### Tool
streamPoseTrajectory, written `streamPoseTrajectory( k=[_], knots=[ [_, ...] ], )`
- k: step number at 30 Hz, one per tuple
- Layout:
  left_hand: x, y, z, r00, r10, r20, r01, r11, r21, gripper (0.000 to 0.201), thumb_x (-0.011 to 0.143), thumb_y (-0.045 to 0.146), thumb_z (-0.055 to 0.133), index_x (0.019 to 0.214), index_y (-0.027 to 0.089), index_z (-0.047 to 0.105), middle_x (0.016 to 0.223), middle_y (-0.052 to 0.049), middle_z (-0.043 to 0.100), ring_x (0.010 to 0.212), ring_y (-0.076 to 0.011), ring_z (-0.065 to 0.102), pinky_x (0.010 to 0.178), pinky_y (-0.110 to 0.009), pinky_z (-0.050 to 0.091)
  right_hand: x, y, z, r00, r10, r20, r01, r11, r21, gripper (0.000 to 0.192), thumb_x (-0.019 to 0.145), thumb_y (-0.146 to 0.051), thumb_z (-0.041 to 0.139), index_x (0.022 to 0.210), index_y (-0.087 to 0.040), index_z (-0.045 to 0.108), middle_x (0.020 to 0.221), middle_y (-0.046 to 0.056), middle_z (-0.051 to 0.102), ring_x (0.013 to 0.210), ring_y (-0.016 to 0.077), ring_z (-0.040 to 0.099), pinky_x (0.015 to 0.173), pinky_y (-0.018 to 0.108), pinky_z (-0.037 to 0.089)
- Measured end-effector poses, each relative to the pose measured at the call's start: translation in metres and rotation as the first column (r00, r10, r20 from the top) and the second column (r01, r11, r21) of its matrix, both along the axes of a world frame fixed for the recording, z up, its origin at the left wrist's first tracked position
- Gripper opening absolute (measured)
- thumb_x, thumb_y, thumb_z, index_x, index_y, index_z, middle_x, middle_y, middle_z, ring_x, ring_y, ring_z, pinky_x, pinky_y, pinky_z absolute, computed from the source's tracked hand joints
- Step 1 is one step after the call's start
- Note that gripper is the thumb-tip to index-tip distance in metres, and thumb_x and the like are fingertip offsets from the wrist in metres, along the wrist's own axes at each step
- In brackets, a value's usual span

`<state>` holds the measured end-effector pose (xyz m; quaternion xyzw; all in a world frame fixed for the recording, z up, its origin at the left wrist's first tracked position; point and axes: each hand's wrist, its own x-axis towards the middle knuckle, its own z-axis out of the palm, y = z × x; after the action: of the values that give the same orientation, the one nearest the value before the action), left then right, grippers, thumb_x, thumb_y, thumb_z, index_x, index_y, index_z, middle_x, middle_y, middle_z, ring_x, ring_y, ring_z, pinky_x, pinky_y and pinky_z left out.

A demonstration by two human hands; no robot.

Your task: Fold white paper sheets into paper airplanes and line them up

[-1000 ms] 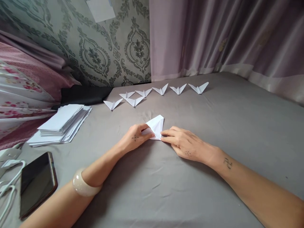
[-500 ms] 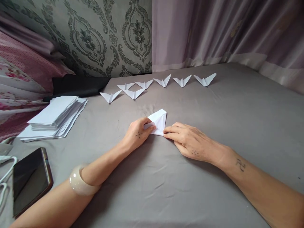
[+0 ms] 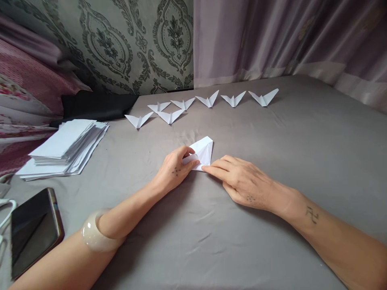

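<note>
Grey bedsheet [image 3: 272,161], creased, carries everything listed. Nearest left: one black smartphone [image 3: 33,229], face up, with a white cable [image 3: 6,209] beside it at the frame's edge. On my left forearm: one cream glossy bangle [image 3: 96,237]. Centre: one partly folded white paper sheet [image 3: 203,152], lying on the sheet between my hands. My left hand [image 3: 175,169] pinches its near left corner, thumb over a folded flap. My right hand [image 3: 242,181] lies flat, fingers together, index fingertip pressing the paper's near edge. Left, further off: one loose stack of white paper sheets [image 3: 63,147]. Beyond: seven white folded paper planes [image 3: 208,100] in a rough row. Behind: green damask wallpaper [image 3: 136,40]; mauve curtain [image 3: 272,36].
</note>
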<state>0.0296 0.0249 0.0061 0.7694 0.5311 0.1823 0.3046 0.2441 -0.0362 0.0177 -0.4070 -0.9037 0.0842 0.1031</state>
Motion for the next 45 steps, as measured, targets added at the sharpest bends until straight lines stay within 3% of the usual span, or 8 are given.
streamPoseTrajectory(
  k=[3, 10, 13, 21, 41, 45],
  knots=[
    [-0.001, 0.000, -0.002, 1.000, 0.005, 0.014, -0.005, 1.000, 0.011, 0.035, 0.085, 0.040, 0.055, 0.114, 0.021, 0.054, 0.090, -0.002, 0.062, 0.071, -0.0138, 0.052, 0.066, -0.026, 0.040, -0.001, -0.002, -0.003, 0.999, 0.025, 0.032, -0.026, 0.999, 0.038, 0.050, 0.083, -0.001, 0.039, 0.127, -0.019, 0.054, 0.107, 0.009, 0.060, 0.091, 0.0204, 0.051, 0.079, 0.035, 0.045],
    [-0.004, 0.001, -0.001, 0.999, -0.022, 0.035, 0.022, 1.000, 0.018, 0.029, 0.091, 0.033, 0.045, 0.115, 0.020, 0.053, 0.086, -0.001, 0.061, 0.063, -0.0113, 0.047, 0.061, -0.024, 0.037, -0.002, -0.005, -0.002, 0.998, 0.004, 0.058, -0.004, 1.000, 0.008, 0.047, 0.082, 0.001, 0.038, 0.120, -0.018, 0.058, 0.110, 0.009, 0.060, 0.090, 0.0199, 0.051, 0.078, 0.034, 0.045],
    [-0.004, 0.000, -0.002, 0.999, -0.049, -0.002, 0.049, 0.996, 0.076, 0.032, 0.092, 0.029, 0.045, 0.122, 0.023, 0.051, 0.083, 0.000, 0.058, 0.064, -0.0116, 0.047, 0.063, -0.023, 0.038, -0.001, -0.005, 0.000, 0.999, 0.000, 0.053, 0.001, 1.000, -0.002, 0.045, 0.082, 0.001, 0.039, 0.117, -0.019, 0.060, 0.113, 0.008, 0.060, 0.093, 0.0200, 0.051, 0.080, 0.034, 0.046],
    [-0.005, 0.000, -0.007, 0.981, -0.165, -0.106, 0.187, 0.951, 0.245, 0.033, 0.094, 0.022, 0.040, 0.107, 0.023, 0.070, 0.085, -0.006, 0.056, 0.078, -0.0163, 0.054, 0.067, -0.026, 0.042, 0.001, -0.002, 0.002, 1.000, 0.008, -0.027, -0.010, 0.999, -0.049, 0.043, 0.082, 0.000, 0.041, 0.112, -0.020, 0.065, 0.113, 0.007, 0.062, 0.097, 0.0205, 0.053, 0.082, 0.037, 0.049],
    [-0.005, 0.003, -0.008, 0.985, -0.140, -0.103, 0.159, 0.965, 0.208, 0.031, 0.092, 0.021, 0.045, 0.108, 0.025, 0.071, 0.090, -0.005, 0.059, 0.082, -0.0168, 0.058, 0.069, -0.027, 0.044, 0.003, 0.003, -0.002, 0.990, -0.035, -0.136, 0.023, 0.995, -0.093, 0.040, 0.083, -0.001, 0.038, 0.110, -0.020, 0.061, 0.118, 0.005, 0.061, 0.098, 0.0198, 0.053, 0.086, 0.036, 0.047],
    [-0.006, 0.003, -0.008, 0.984, -0.150, -0.097, 0.168, 0.962, 0.216, 0.031, 0.092, 0.021, 0.045, 0.108, 0.025, 0.071, 0.089, -0.005, 0.059, 0.082, -0.0168, 0.058, 0.070, -0.027, 0.044, 0.000, 0.005, -0.008, 0.987, -0.090, -0.132, 0.077, 0.992, -0.095, 0.047, 0.081, -0.002, 0.040, 0.122, -0.020, 0.053, 0.111, 0.006, 0.060, 0.094, 0.0200, 0.052, 0.082, 0.036, 0.047]
  ],
)
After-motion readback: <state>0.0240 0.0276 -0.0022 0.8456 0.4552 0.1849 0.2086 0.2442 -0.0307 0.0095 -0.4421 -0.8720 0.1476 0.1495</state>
